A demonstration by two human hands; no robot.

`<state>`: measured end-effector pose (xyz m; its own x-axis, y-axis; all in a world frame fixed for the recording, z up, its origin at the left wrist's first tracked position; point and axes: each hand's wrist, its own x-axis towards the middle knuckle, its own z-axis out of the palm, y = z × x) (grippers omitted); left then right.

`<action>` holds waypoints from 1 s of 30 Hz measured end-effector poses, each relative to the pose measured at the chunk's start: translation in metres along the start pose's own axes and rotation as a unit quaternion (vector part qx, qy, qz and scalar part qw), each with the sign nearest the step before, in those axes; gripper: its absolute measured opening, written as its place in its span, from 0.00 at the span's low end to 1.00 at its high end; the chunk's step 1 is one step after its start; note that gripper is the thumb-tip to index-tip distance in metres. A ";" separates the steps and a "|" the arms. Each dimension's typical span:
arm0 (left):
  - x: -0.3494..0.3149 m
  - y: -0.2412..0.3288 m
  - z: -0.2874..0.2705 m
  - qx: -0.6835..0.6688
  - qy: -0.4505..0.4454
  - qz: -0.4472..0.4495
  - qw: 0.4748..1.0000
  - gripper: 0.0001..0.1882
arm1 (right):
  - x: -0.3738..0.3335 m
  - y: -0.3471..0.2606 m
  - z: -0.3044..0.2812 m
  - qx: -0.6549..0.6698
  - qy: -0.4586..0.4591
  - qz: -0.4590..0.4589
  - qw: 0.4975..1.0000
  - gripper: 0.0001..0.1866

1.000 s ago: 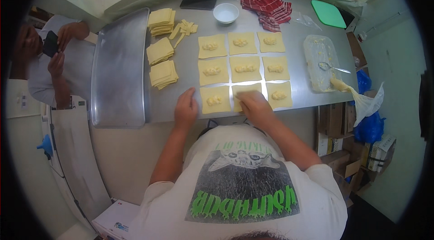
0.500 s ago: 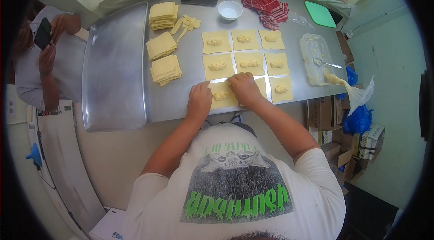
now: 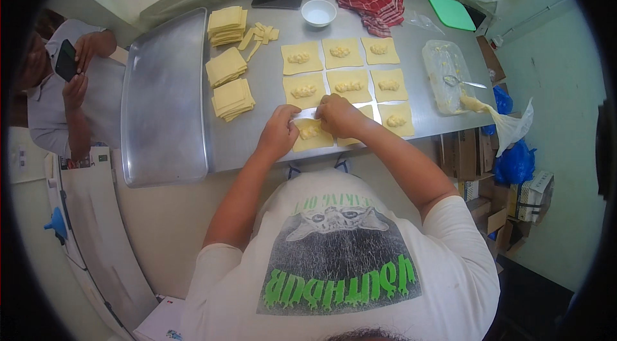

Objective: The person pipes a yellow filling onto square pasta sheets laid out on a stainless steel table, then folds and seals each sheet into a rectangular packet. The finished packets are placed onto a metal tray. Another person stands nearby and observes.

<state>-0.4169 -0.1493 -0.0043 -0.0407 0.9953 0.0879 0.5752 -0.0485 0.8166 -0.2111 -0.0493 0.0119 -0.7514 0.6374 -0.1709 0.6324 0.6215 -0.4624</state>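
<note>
Pale yellow dough squares lie in rows on the metal table, each visible one with a strip of lumpy, creamy filling. At the near left dough square (image 3: 313,142), my left hand (image 3: 280,132) pinches the far left corner. My right hand (image 3: 340,115) is closed at that square's far right corner, fingers bent down. The filling (image 3: 310,131) shows between my hands. My right hand and forearm partly cover the middle square of the near row. Beyond my hands lies another filled dough square (image 3: 303,91), flat on the table.
Three dough stacks (image 3: 226,66) and trimmed strips (image 3: 260,35) lie left, beside a large metal tray (image 3: 164,103). Farther back are a phone (image 3: 277,0), white bowl (image 3: 319,13) and red cloth (image 3: 373,7). A plastic tub with spoon (image 3: 448,77) stands right. A person (image 3: 77,77) holds a phone.
Both my hands have shifted slightly, the left fingers closing in at the square's far corner and the right hand curling down more. The whole view has also shifted a little.
</note>
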 end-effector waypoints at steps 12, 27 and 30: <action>-0.007 0.003 -0.006 0.156 -0.072 0.151 0.973 0.07 | -0.025 -0.003 -0.001 0.006 0.024 -0.100 0.995 0.11; -0.054 0.009 0.003 0.195 -0.056 0.236 0.950 0.13 | -0.073 -0.023 0.040 -0.054 0.189 -0.204 0.959 0.07; -0.058 0.009 0.004 0.205 -0.064 0.237 0.948 0.14 | -0.075 -0.021 0.046 -0.057 0.193 -0.203 0.958 0.09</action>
<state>-0.4067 -0.2067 -0.0044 0.3858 0.8732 0.2977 0.7738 -0.4820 0.4109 -0.1770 -0.1312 -0.0052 -0.8279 0.4403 0.3474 0.3362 0.8854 -0.3209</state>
